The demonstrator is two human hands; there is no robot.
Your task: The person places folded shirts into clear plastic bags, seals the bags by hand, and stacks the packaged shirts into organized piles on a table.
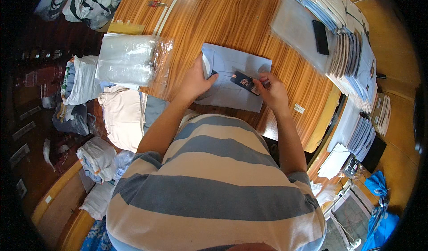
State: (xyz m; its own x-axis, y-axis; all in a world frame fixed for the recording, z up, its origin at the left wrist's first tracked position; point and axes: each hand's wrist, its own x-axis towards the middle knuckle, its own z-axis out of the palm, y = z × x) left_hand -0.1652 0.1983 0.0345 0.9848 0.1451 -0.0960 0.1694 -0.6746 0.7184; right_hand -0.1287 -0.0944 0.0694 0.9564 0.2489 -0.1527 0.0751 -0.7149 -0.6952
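A folded light blue shirt (227,66) lies flat on the wooden table (209,14) in front of my body. My left hand (196,79) is at the shirt's left end by the collar, with its fingers partly under the edge and the thumb on top. A pale curved strip (206,66) shows at the collar beside it. Over the right part of the shirt, my right hand (272,90) pinches a dark rectangular hang tag (243,82) with a light printed design. The tag's right end is hidden by the fingers.
Clear plastic bags (127,59) lie to the left. At the right are a plastic sheet (296,30), a black phone (320,37) and stacks of folded shirts (352,59). Small red-handled scissors (156,3) lie farther off. Folded pale garments (122,113) sit left of my arm.
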